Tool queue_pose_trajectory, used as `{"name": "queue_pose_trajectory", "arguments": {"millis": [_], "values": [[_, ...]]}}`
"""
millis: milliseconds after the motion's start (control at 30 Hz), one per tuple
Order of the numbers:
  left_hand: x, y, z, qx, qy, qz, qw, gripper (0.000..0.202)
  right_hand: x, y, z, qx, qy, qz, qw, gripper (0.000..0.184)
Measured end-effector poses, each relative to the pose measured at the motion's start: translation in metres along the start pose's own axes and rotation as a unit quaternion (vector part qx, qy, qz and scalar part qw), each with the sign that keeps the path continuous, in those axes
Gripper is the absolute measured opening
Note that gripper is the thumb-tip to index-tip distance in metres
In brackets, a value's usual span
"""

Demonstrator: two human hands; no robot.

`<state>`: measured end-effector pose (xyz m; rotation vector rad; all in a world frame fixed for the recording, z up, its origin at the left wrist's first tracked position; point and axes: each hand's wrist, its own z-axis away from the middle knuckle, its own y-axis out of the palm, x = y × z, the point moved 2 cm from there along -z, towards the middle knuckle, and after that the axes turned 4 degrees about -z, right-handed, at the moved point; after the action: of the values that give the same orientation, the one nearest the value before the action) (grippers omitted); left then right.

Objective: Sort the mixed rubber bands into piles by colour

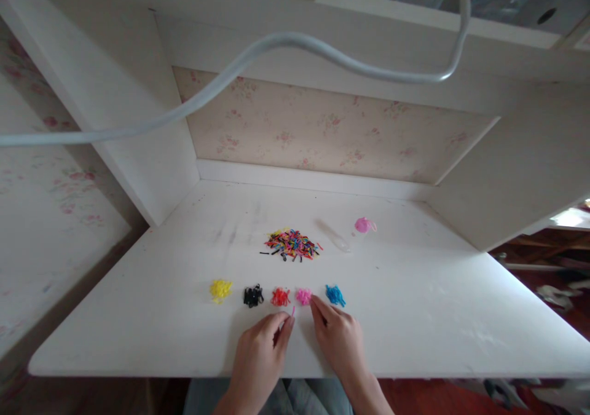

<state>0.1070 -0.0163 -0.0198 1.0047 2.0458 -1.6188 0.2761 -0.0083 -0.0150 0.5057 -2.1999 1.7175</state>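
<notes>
Down low, left hand (260, 355) pinches a pink strip (293, 310); right hand (338, 339), holding nothing, touches pink pile (303, 296); clear tube (334, 237) contents unclear.

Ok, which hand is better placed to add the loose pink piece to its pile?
Probably the left hand: its fingertips pinch the pink piece, right by the pink pile. The right hand only touches the pile's edge.

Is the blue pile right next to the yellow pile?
No, the blue pile and the yellow pile sit at opposite ends of the row, with black, red and pink piles between.
</notes>
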Motion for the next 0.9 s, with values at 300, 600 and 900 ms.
{"name": "queue_pose_trajectory", "arguments": {"millis": [300,600,900], "values": [[-0.024,0.002,-0.015,-0.013,0.045,-0.107,0.993,0.018,-0.011,0.000,0.010,-0.031,0.014,-0.100,0.994,0.036],[-0.039,0.019,-0.041,-0.032,0.066,-0.217,0.973,0.016,-0.017,-0.003,0.014,-0.075,0.041,-0.217,0.972,0.035],[-0.044,0.013,-0.038,-0.019,0.054,-0.213,0.975,0.019,-0.020,-0.008,0.014,-0.065,0.067,-0.246,0.965,0.038]]}}
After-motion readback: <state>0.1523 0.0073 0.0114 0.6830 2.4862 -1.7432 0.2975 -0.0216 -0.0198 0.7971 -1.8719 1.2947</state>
